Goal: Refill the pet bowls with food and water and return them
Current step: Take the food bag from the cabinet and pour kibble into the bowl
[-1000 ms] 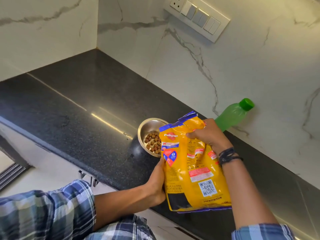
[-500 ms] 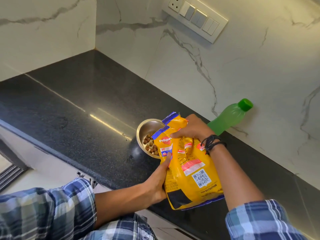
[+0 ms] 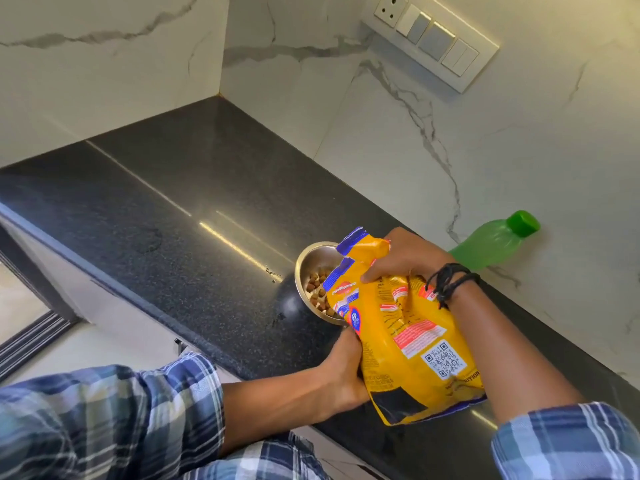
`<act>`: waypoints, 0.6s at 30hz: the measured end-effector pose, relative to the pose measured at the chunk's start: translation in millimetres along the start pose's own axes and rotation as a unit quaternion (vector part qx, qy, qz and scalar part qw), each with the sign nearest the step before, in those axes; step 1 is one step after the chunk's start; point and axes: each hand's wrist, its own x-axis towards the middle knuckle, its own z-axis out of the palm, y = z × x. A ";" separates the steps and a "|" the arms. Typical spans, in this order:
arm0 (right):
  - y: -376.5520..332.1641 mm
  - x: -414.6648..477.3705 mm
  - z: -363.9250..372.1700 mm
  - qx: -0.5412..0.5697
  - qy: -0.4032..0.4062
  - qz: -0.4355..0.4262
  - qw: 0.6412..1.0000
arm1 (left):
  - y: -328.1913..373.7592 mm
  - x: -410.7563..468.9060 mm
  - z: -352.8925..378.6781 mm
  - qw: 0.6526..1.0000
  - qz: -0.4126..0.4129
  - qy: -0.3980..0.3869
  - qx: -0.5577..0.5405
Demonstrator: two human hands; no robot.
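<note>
While the right hand [image 3: 405,258] and left hand [image 3: 343,368] clamp the yellow food bag [image 3: 408,341], its torn mouth leans toward eleven o'clock over the steel bowl [image 3: 304,263] holding kibble [image 3: 317,284].

A white switch panel [image 3: 429,41] sits on the marble wall [image 3: 519,150] above the black granite counter [image 3: 173,209].

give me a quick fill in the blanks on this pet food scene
1. The ____ hand grips the top of the dog food bag.
2. The bag's open mouth is tipped over a steel ____ holding kibble.
3. The capped bottle behind it is ____ in colour.
Missing: right; bowl; green.
</note>
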 end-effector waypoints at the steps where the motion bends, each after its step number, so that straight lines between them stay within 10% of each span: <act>1: -1.8 0.1 2.4 -0.002 -0.013 -0.001 1.000 | 0.0 -0.2 1.5 1.000 0.003 -0.014 0.007; 18: 12.4 -8.8 -1.8 0.052 0.065 0.027 0.996 | 0.5 5.5 -1.3 0.997 -0.001 0.071 -0.012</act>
